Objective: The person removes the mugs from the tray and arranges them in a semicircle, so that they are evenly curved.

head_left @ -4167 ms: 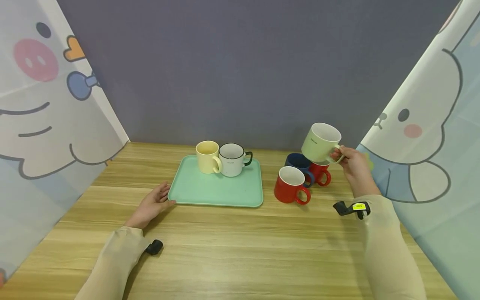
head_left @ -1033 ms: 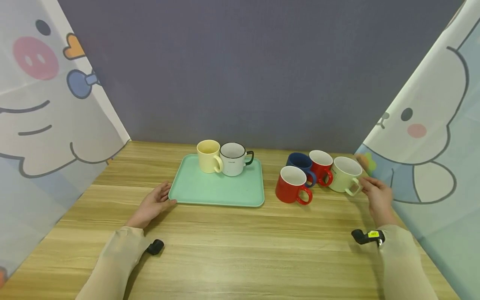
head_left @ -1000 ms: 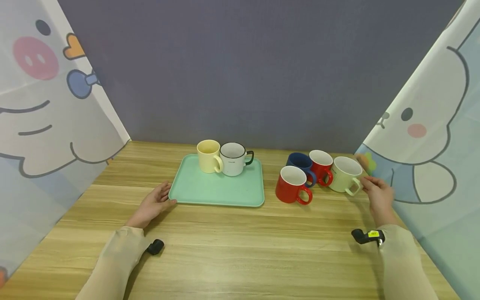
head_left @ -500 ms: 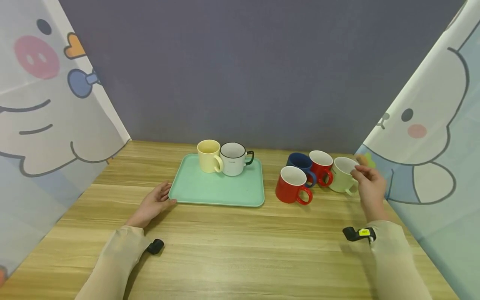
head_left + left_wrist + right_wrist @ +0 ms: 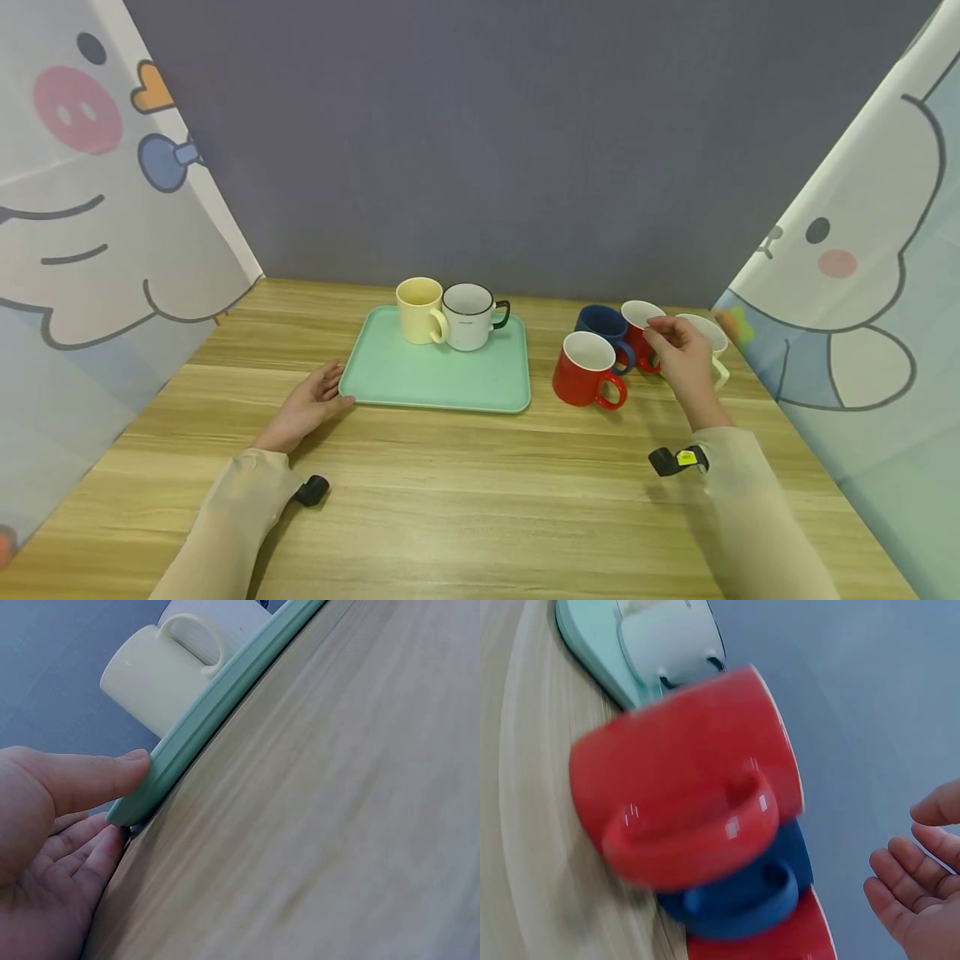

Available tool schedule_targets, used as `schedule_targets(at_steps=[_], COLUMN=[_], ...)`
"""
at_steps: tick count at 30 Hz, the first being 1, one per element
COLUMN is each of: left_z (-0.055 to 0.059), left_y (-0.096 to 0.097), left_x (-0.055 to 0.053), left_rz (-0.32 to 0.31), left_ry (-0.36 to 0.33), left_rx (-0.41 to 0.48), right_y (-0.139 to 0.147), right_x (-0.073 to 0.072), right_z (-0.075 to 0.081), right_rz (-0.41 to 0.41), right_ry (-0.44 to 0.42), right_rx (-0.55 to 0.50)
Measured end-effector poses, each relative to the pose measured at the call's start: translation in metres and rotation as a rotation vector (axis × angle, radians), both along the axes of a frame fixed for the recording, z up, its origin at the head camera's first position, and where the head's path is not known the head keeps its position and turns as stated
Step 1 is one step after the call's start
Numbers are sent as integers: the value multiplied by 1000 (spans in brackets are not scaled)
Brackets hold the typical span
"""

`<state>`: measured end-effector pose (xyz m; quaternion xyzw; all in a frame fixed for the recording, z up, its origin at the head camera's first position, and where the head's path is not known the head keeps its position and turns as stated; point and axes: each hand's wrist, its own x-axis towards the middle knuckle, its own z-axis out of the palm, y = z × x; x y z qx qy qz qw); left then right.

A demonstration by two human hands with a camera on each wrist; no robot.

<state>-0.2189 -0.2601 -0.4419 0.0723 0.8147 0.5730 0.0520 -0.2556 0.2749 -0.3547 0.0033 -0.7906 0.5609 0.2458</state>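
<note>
In the head view my left hand (image 5: 303, 410) rests at the front left corner of a mint-green tray (image 5: 435, 383). Its thumb touches the rim, and its loosely extended fingers lie along the corner. A yellow mug (image 5: 417, 315) and a white mug (image 5: 467, 322) with a black rim stand upright at the tray's back. My right hand (image 5: 684, 362) hovers above the right-hand mugs and holds nothing. Below it are a rear red mug (image 5: 634, 346) and a pale green mug (image 5: 711, 332), both partly covered. A blue mug (image 5: 600, 320) and a front red mug (image 5: 577, 379) stand to its left.
The wooden table (image 5: 465, 500) runs back to a grey partition (image 5: 480, 150). Cartoon-printed cloth panels close in the left side (image 5: 90, 225) and the right side (image 5: 847, 292). A wrist camera (image 5: 675, 460) sits on my right sleeve.
My right hand lowered the pale green mug to the table beside the rear red one, let go of its handle and moved left over the mugs. My left hand stayed at the tray.
</note>
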Motion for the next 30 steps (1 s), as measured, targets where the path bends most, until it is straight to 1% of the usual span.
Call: schedule_targets(at_steps=[5,8,12,16,19,23,26,30], left_z=[1,0,0,1,-1,-3,-4,-3], left_y=[1,1,2,3,3,1,-1,-1], left_x=[0,-1,-2,-2,-1,-1,-1,1], left_rz=[-6,-3,-5,-10,-2,3,0,-3], left_ry=[3,5,6,7,3,1,3,3], left_rx=[-4,-18,-10,3,4,0,-6,-8], right_y=[-23,-39,-59,-81,-99,-124,-141,-163], right_x=[-1,-2,-3,-6,-9,-12,-14,-19], right_z=[2,4,7,7,3,-5,-13,-24], right_rz=[67,109,154,225,288,387,443,501], right_ry=[38,16,-22,-29,-30,-62,-90,-90], right_rx=[22,41,98,136,168,204,201,181])
